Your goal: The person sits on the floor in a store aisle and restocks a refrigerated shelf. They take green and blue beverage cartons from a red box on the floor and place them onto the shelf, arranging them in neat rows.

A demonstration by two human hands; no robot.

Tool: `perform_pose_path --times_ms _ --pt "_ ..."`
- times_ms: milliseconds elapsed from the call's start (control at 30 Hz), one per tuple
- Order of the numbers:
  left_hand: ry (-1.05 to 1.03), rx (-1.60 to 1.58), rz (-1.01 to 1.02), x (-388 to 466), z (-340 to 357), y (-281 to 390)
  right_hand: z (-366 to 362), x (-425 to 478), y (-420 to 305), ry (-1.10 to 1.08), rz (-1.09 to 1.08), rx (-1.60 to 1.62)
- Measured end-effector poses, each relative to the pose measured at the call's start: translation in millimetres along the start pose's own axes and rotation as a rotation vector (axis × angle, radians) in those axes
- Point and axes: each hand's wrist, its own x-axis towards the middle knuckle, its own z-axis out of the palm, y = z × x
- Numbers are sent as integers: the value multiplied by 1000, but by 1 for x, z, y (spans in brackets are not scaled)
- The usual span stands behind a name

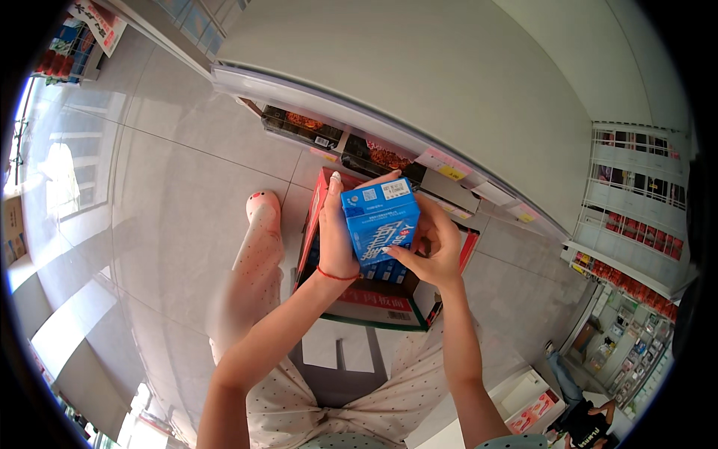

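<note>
A blue printed carton (381, 221) is held between my two hands, over an opened cardboard box. My left hand (336, 236) supports its left side, with some fingers reaching behind it. My right hand (437, 241) wraps the right side, its thumb on the printed front face. Writing and a printed code show on the upper end. Below, the red, white and green cardboard box (387, 314) stands between my legs. Several similar blue packs (387, 272) lie inside it, partly hidden by my hands and the held carton.
A wide pale shelf (404, 73) with price tags along its edge spans the front. Black noodle packages (303, 126) sit on a lower level beneath it. Stocked wire racks (639, 185) stand at right. A person (589, 424) is at lower right, near a white cabinet (521, 393).
</note>
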Motion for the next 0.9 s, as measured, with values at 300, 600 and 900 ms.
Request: perform_pose_path --times_ms 300,600,900 --pt "-44 305 259 3 1 0 -4 0 4 13 -93 33" --pt "107 432 325 1 11 -2 -17 8 10 329 -237 -105" --pt "107 595 132 -2 11 -9 -65 89 -32 597 -344 -215"
